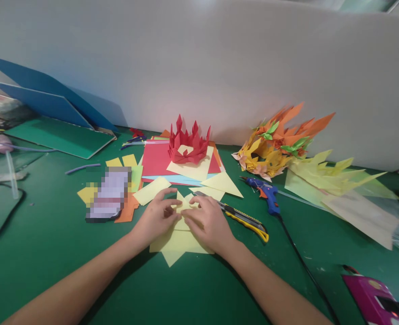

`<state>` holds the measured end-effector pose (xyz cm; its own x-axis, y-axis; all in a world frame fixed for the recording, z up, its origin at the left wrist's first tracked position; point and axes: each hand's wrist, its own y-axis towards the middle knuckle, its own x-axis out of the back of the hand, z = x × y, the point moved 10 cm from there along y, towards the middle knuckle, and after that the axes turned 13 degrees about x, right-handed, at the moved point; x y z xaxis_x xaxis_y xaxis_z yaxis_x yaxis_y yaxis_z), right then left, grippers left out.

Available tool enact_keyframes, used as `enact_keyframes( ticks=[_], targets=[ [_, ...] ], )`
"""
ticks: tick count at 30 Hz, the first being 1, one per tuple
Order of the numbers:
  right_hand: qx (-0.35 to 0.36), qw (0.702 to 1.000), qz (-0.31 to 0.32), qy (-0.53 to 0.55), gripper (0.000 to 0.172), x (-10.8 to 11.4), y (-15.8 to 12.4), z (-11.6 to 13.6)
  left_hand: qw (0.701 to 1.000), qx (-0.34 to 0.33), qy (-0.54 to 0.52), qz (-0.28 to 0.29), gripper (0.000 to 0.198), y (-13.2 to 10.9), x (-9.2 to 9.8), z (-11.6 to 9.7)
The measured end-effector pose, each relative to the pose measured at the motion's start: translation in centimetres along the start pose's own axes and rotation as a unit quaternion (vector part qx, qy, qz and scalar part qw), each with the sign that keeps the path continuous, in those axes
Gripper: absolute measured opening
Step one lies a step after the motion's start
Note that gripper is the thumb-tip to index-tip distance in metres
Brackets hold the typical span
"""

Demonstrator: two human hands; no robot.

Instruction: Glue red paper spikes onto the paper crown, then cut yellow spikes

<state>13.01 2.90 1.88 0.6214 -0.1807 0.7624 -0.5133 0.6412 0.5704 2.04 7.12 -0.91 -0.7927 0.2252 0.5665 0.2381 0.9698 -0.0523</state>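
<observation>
Pale yellow sheets of paper (184, 241) lie in front of me, one over another, with pointed corners spreading out below my hands. A small folded yellow paper (182, 203) stands between my fingertips. My left hand (159, 216) pinches its left side, thumb and fingers curled in. From the other side my right hand (208, 221) bends its fingers and thumb onto the same paper. The fingers partly cover the folds. Just right of my right hand lies a yellow and black utility knife (247, 219), its blade tip close to the knuckles.
A red paper crown (189, 146) stands on coloured sheets at the back. Orange and yellow paper crowns (274, 144) sit right of it, with a blue glue gun (267, 194) and its cord nearer. A phone (109, 194) lies left. A magenta box (372, 293) is front right.
</observation>
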Motion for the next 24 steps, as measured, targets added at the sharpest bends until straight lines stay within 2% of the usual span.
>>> enact_keyframes(
  ticks=[4,8,13,14,17,24],
  targets=[
    [0.031,0.999,0.017,0.002,0.019,-0.4,0.0,0.7,0.999,-0.02,0.03,0.0,0.015,-0.2,-0.2,-0.4],
    [0.037,0.999,0.022,0.022,0.019,-0.9,-0.3,0.6,0.991,-0.063,0.116,0.01,0.017,-0.6,-0.7,-1.5],
    [0.04,0.998,0.019,0.033,0.02,-1.0,-0.6,0.5,0.959,-0.136,0.238,0.065,0.01,-1.1,-1.3,-2.9],
    [0.038,0.998,0.024,0.034,0.02,-1.0,-0.6,0.5,0.951,-0.148,0.262,0.075,0.02,-1.2,-1.3,-3.1],
    [0.029,0.998,0.037,0.032,0.019,-1.2,-0.7,0.4,0.937,-0.145,0.3,0.103,0.046,-1.4,-1.3,-2.9],
    [0.05,0.998,0.049,0.001,0.022,-1.2,-0.7,0.9,0.946,-0.115,0.278,0.124,0.042,-1.5,-1.3,-2.2]
  ],
)
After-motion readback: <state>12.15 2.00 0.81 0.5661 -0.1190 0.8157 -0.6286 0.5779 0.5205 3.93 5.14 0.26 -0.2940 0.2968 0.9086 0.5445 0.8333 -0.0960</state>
